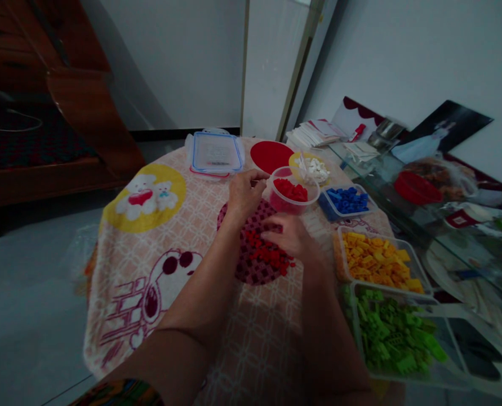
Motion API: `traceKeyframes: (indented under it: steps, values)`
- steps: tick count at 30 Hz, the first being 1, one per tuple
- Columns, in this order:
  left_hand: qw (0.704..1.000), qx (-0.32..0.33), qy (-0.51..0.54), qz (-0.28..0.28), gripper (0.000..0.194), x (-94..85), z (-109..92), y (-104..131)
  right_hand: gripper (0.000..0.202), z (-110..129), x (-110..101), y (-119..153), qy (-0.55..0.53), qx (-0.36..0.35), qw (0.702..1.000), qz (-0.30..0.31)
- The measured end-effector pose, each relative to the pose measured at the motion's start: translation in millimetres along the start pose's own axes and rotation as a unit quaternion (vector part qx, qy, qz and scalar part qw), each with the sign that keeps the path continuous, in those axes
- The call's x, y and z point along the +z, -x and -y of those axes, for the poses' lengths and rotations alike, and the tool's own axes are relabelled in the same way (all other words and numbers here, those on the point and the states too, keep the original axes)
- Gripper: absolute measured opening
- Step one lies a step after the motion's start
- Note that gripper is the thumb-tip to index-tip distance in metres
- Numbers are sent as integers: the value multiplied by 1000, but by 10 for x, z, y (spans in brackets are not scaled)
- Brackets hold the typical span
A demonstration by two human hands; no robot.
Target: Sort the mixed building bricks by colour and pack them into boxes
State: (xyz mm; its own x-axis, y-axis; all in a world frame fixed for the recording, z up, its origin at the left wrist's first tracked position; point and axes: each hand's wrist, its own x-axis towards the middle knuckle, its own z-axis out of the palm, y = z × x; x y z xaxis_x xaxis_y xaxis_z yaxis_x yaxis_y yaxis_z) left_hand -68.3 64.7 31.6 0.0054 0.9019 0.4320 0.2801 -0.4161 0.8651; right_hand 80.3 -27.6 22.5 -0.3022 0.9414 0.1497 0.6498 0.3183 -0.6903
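Note:
Small red toy bricks (271,254) lie in a loose pile on a dark red checked round patch of the tablecloth. My right hand (291,234) reaches into the upper part of this pile, with its fingers bent and a little apart. Just behind the pile stands a clear round tub (293,207) partly filled with red bricks (291,190). Beside the tub's left rim is my left hand (245,194), fingers bent and apart; whether they touch the rim I cannot tell. No brick can be made out in either hand.
On the right stand containers of blue bricks (347,200), yellow bricks (377,262) and green bricks (396,332). White pieces (317,170) lie behind the tub. A blue-edged lidded box (217,152) sits at the back left. A cluttered glass shelf (420,217) borders the table's right side.

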Motion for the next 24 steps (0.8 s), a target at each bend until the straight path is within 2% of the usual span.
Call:
traceKeyframes:
  steps: [4,7,9,14,20,24]
  values:
    - [1000,-9,-4,-2,27,-26,-7,-4,23,296,352,-27,64,-57,986,141]
    - [1000,-13,-4,2,27,-42,-31,4,25,408,565,-20,133,-46,980,144]
    - [1000,-16,-1,3,27,-50,-38,6,27,408,603,-11,175,-37,976,126]
    - [1000,-18,0,-1,27,-65,-15,-4,26,241,435,-3,232,-26,968,89]
    - [1000,-17,1,-2,26,-73,10,-20,21,-53,184,-10,232,48,971,28]
    - [1000,-19,2,1,25,-71,12,-26,16,-140,-46,10,203,78,976,-27]
